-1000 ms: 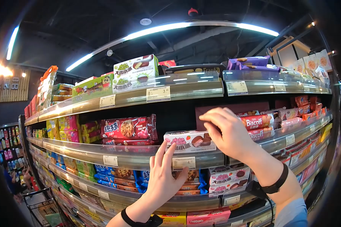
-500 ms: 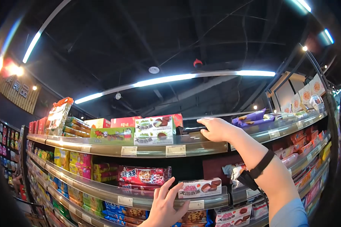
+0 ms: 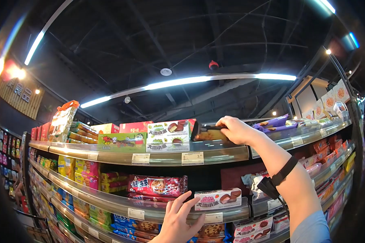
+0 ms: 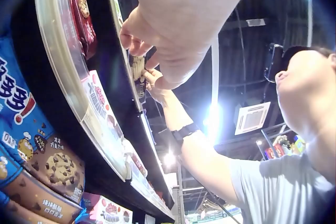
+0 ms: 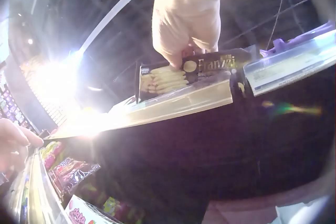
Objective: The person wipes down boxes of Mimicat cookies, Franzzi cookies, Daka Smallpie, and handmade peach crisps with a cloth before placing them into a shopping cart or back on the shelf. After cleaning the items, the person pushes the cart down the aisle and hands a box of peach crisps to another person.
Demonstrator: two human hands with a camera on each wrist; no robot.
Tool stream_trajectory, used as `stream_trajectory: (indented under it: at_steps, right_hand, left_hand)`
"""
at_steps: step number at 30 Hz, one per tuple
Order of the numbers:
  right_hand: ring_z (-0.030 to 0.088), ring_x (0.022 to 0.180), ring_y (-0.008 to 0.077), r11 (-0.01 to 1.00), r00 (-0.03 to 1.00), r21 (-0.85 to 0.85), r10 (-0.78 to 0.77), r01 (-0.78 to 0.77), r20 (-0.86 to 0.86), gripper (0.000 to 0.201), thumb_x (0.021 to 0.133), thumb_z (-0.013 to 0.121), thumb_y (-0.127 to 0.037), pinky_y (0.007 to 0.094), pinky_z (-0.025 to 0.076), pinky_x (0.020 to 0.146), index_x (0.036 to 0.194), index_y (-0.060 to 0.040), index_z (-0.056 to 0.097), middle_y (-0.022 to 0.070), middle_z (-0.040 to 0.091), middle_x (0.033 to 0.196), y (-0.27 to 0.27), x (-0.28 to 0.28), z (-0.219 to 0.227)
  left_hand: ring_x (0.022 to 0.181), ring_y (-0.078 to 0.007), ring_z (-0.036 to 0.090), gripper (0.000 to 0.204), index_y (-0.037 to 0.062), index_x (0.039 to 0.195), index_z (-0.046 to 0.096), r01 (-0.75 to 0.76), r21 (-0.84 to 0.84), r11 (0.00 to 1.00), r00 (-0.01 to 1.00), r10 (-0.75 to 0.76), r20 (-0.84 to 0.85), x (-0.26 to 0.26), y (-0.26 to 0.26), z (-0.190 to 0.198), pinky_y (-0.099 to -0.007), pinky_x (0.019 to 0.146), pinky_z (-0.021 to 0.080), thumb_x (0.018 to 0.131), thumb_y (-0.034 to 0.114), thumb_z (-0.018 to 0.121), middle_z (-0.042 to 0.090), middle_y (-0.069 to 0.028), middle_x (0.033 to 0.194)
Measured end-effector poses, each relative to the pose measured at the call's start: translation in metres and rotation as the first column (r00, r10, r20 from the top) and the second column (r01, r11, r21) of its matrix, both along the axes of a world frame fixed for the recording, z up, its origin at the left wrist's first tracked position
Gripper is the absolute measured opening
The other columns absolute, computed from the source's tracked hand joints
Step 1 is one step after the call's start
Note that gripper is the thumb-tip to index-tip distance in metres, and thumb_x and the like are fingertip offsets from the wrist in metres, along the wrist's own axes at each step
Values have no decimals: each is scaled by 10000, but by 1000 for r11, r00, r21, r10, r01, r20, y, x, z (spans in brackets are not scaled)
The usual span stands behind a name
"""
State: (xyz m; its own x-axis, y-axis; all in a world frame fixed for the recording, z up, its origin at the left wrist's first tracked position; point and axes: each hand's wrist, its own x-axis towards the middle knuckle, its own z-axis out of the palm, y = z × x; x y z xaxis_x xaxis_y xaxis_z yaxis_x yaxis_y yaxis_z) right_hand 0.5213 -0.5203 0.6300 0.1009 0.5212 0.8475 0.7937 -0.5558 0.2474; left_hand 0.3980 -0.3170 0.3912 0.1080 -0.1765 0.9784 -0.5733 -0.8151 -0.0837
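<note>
Right hand point(image 3: 236, 130) grasped a black Franzzi packet point(image 5: 202, 74) at the top shelf point(image 3: 231, 154), left hand point(image 3: 179, 220) hung open near a white box point(image 3: 218, 199)

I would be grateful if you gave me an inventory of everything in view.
Franzzi pack: one, black, top shelf
White-and-green boxes: two, stacked, top shelf
Purple packs: several, purple, top shelf
Cookie packs: at least two, red, second shelf
Chocolate-snack box: one, white and pink, second shelf
Price tags: many, whitish, shelf edges
Other packs: uncountable, mixed colours, throughout
Right hand: one, bare, gripping the Franzzi pack
Left hand: one, bare, by the second shelf's edge
</note>
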Motion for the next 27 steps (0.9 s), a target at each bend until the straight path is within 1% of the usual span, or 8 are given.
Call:
stream_trajectory:
  at_steps: [14,16,17,20,21,23,25,27]
  right_hand:
    - [578,973,292,925,907,96,333,-367,259,267,815,527,47,347,446,859,1077,16,565,149,573,1015,-19,-56,-24]
    - [590,970,234,921,896,28,372,-390,243,259,844,525,54,297,445,853,1097,21,567,130,574,1002,-22,-77,-44]
    - [575,988,355,890,886,12,453,-456,105,283,805,541,27,387,453,869,1086,32,573,195,584,1025,-22,-84,-58]
    - [580,995,370,867,892,-228,402,-443,-207,280,831,575,-47,408,463,868,1098,40,574,221,591,1039,-30,-99,-104]
    - [581,984,380,851,870,-252,377,-461,-319,270,854,565,-60,416,465,855,1106,37,569,223,586,1043,-31,-99,-120]
    - [576,974,389,834,825,-231,380,-501,-418,267,882,555,-86,427,468,823,1116,43,551,217,582,1027,-36,-93,-148]
    - [579,966,388,825,822,-226,408,-519,-397,288,886,563,-111,428,474,803,1131,39,546,211,583,1033,-44,-80,-167]
    - [588,955,378,843,826,-224,364,-488,-430,332,897,578,-166,420,482,787,1163,28,534,201,591,1038,-58,-84,-172]
  left_hand:
    - [1076,-277,527,446,42,1172,564,79,-28,996,996,-78,40,10,-23,6,-375,895,446,749,60,707,541,-157,1215]
    - [1007,-167,525,492,45,1250,508,313,-344,885,890,-400,-219,9,-26,4,-273,772,485,789,30,678,534,-128,1221]
    - [906,-99,512,587,64,1360,382,513,-411,754,756,-623,-199,6,-26,2,-201,691,476,829,-7,622,516,-117,1227]
    - [938,-195,602,649,87,1420,237,815,-467,343,422,-904,72,22,-21,-10,-321,795,530,877,47,590,490,-152,1249]
    - [1026,-250,604,604,72,1409,251,799,-531,281,348,-937,28,18,-15,-13,-395,826,540,903,100,579,516,-159,1233]
    - [954,-254,638,480,34,1356,331,724,-657,209,321,-946,53,-1,-25,-17,-382,781,563,929,101,540,586,-149,1138]
    - [854,-227,665,305,3,1228,473,613,-727,308,402,-914,-49,-11,-36,-18,-344,717,582,939,90,519,643,-114,1002]
    - [799,-191,671,181,9,1103,562,557,-808,194,362,-932,26,-12,-49,-23,-310,665,586,945,79,510,659,-94,941]
